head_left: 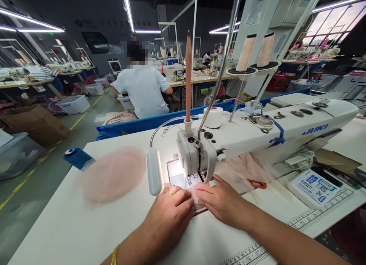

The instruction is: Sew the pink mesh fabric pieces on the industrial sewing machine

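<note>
Both hands rest in front of the machine (274, 122), close to its needle end, on a small piece of sheer cloth (197, 196) that lies partly under that end. The left hand (173, 207) sits at the machine's near left, fingers together and bent over onto the cloth; the right hand (220, 202) comes in at its near right, fingertips laid on the other edge. Neither hand is spread wide, but whether either pinches the cloth or only presses it I cannot tell, as the thumbs are partly hidden. Set on both sides like this, they probably hold the cloth flat and straight. The lamp (154, 172) hangs just left of the machine, bent there, I judge, to light the stitching spot. More sheer cloth (240, 164) is bunched right of the machine's needle end, with scissors (256, 184) on it, likely for easy reach. Left of the machine lie a blurred pink piece (114, 177) and a blue spool (78, 158). The pencil (188, 78) stands upright on top of the machine, perhaps parked there to be handy.
</note>
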The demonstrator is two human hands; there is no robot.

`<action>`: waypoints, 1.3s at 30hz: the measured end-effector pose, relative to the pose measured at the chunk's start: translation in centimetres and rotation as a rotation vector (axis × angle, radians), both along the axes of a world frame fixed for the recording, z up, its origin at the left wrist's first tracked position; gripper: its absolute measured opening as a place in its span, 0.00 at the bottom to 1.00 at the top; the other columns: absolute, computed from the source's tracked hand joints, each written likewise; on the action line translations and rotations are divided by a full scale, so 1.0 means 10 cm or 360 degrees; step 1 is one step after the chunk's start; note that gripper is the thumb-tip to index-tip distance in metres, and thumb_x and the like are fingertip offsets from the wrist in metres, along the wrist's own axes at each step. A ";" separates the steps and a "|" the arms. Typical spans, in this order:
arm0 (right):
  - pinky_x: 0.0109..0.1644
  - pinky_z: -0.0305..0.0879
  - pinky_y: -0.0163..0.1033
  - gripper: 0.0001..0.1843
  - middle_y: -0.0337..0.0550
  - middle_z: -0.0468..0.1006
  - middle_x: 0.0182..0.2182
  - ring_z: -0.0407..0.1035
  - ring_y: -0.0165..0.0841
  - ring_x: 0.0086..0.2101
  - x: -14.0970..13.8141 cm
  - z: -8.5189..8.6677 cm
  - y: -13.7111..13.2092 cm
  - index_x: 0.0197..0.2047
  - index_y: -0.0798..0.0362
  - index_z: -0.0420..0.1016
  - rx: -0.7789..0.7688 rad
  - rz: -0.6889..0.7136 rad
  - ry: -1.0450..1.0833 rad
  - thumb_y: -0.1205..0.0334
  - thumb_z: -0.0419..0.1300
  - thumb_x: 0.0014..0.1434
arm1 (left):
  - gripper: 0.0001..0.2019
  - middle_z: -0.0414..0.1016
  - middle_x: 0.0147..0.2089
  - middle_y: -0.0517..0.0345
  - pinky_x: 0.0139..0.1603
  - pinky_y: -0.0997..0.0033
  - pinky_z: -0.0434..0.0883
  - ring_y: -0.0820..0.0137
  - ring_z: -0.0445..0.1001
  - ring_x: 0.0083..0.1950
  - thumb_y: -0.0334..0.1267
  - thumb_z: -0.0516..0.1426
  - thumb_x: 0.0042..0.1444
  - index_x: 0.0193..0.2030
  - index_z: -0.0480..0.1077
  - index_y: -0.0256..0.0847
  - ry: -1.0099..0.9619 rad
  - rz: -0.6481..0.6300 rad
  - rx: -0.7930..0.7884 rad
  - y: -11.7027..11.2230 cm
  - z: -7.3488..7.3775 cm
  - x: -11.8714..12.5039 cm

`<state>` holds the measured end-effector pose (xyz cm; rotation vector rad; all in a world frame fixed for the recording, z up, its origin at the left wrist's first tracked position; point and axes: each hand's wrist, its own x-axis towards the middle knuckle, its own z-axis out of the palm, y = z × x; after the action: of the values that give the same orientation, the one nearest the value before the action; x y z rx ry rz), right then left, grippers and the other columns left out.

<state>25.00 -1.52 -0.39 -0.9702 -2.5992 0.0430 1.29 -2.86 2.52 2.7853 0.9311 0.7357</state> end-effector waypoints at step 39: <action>0.48 0.68 0.44 0.18 0.48 0.80 0.41 0.66 0.42 0.41 -0.09 -0.05 0.09 0.43 0.53 0.77 0.0043 -0.0160 0.0148 0.79 0.53 0.57 | 0.16 0.82 0.45 0.52 0.51 0.60 0.72 0.60 0.75 0.46 0.30 0.48 0.72 0.46 0.78 0.43 -0.0020 0.0243 -0.0001 0.32 -0.21 -0.10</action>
<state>24.13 -0.59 -0.89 -1.0618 -2.4573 0.0265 0.24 0.37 0.40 2.7288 1.1510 0.7713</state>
